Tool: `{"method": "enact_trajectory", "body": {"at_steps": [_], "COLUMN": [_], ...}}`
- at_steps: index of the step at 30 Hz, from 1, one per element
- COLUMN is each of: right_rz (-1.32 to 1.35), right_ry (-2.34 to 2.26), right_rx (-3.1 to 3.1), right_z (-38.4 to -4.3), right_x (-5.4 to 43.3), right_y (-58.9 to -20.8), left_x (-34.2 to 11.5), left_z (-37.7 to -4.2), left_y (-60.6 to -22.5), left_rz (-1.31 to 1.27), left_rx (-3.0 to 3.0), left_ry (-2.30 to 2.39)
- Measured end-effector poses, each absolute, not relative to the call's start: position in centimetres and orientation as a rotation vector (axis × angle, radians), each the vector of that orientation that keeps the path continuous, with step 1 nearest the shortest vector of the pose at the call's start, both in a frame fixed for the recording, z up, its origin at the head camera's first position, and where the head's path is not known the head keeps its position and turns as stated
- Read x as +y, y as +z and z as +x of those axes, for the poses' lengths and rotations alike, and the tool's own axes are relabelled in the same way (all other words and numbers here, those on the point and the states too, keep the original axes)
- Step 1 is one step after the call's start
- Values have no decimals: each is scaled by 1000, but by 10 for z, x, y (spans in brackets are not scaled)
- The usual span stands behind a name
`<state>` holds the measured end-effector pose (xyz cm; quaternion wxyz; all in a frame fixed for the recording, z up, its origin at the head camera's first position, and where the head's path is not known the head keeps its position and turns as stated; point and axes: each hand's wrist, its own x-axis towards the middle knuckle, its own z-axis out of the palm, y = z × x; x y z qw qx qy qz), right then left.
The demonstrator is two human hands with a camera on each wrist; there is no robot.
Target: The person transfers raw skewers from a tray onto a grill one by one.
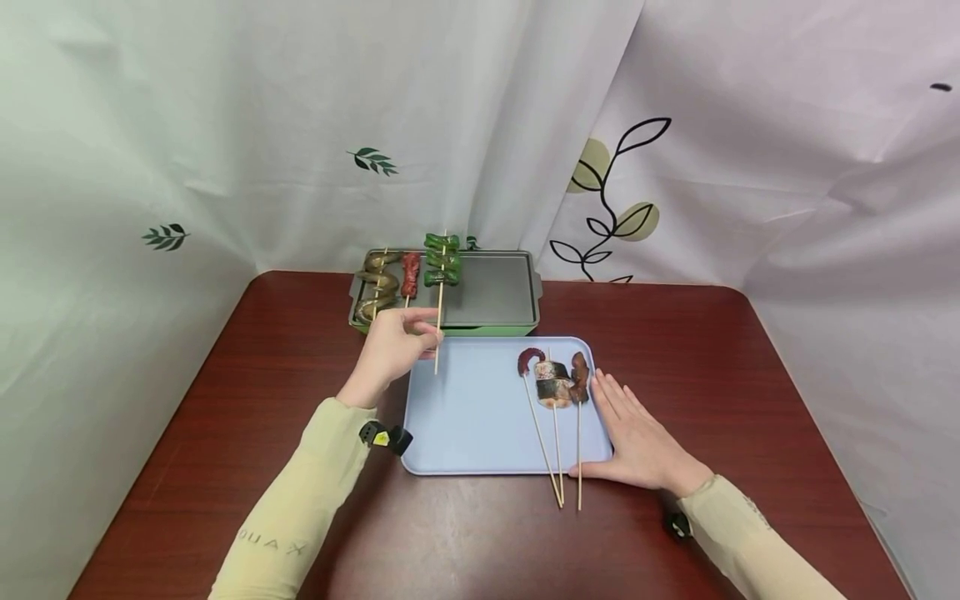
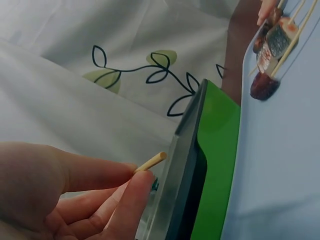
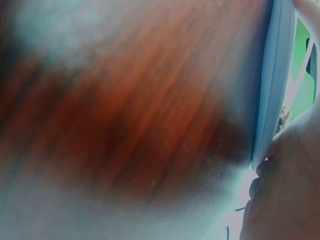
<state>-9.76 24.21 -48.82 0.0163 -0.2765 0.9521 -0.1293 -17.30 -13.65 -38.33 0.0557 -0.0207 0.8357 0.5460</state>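
My left hand (image 1: 395, 348) pinches the stick of a green pepper skewer (image 1: 442, 261) between thumb and fingers. The pepper pieces are over the grey plate of a green-sided grill (image 1: 497, 290). In the left wrist view the stick's end (image 2: 152, 161) pokes out past the fingertips. At the right side of a pale blue tray (image 1: 472, 417), my right hand (image 1: 641, 437) rests with fingers extended along the edge and thumb by the front corner. Beside it on the tray lie a dark brown meat skewer (image 1: 580, 379), a fish-piece skewer (image 1: 553, 385) and a dark red curled tentacle skewer (image 1: 528, 358).
On the grill's left part lie a brownish spiral skewer (image 1: 378, 283) and a red meat skewer (image 1: 410, 275). The grill stands behind the tray on a dark red wooden table (image 1: 675, 350). A white curtain (image 1: 315, 125) with leaf prints hangs behind and at the sides.
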Motion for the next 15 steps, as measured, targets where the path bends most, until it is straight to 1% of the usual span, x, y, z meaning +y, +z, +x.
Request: {"method": "enact_trajectory", "body": {"at_steps": [15], "right_rz": [-845], "right_ry": [-404], "right_rx": [2957], "right_z": [-98], "right_x": [242], "right_y": [-489], "left_x": [-140], "left_z": [-184], "left_y": [-396], "left_rz": [-194], "left_rx": [2471], "left_ry": [1610]}}
